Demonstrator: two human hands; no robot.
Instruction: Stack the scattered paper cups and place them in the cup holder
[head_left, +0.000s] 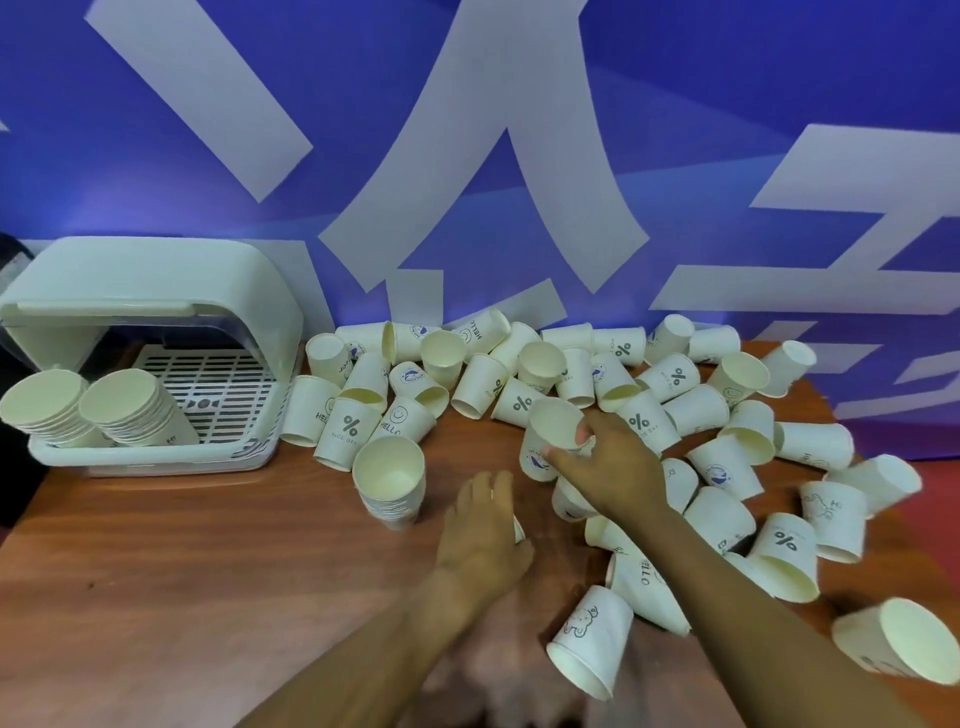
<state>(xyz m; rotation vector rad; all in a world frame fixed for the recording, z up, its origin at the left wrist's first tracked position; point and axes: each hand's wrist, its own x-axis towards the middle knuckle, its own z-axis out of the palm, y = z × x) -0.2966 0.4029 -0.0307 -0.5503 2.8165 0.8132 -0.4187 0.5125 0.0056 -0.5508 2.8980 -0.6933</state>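
Many white printed paper cups (675, 384) lie scattered over the right half of a wooden table. My right hand (608, 462) grips an upright paper cup (550, 441) by its rim near the middle. My left hand (483, 525) is curled over a cup that is mostly hidden under it; only a sliver shows at its right side. A short upright stack of cups (389, 478) stands just left of my hands. The white cup holder (156, 364) sits at the left with its lid up, and two stacks (88, 410) lean inside.
A blue wall with large white shapes (467, 208) runs right behind the table. Cups lie on their sides close to my right forearm, one with a bear drawing (589, 644). Bare wooden table (182, 571) shows in front of the holder.
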